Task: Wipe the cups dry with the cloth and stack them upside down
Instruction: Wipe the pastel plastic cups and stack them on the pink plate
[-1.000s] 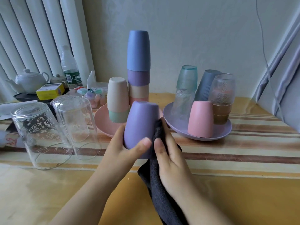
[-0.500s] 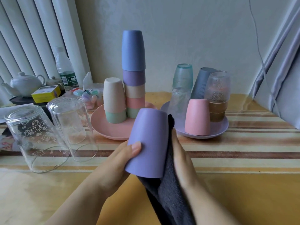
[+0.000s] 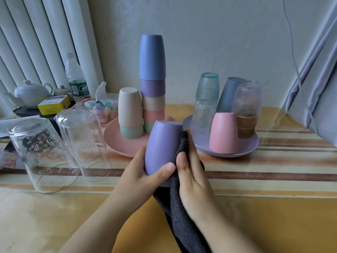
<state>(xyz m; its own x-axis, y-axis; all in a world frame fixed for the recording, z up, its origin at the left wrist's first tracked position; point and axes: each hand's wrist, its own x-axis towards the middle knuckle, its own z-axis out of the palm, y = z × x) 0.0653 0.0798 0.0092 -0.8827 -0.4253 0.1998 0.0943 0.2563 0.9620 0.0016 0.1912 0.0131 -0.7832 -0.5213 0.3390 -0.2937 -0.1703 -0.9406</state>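
Note:
My left hand (image 3: 141, 175) grips a lilac cup (image 3: 163, 147) upside down above the table, thumb across its lower side. My right hand (image 3: 191, 177) presses a dark grey cloth (image 3: 179, 210) against the cup's right side; the cloth hangs down under my wrist. Behind stands a pink plate (image 3: 125, 144) with a tall stack of upside-down cups (image 3: 152, 83), blue on top, and a short beige-on-green stack (image 3: 129, 114). A lilac plate (image 3: 242, 147) to the right carries a pink cup (image 3: 224, 135) and several glasses.
Two clear glasses (image 3: 39, 152) stand upside down at the left on the striped tablecloth. A white teapot (image 3: 31, 93), a yellow box (image 3: 53, 105) and a water bottle (image 3: 75, 79) are at the back left. A grey curtain (image 3: 317, 84) hangs at the right.
The lilac cup has been turned and shifted in my hands while the cloth rubs its right side. My left thumb now lies across the cup's lower front. The camera has shifted slightly.

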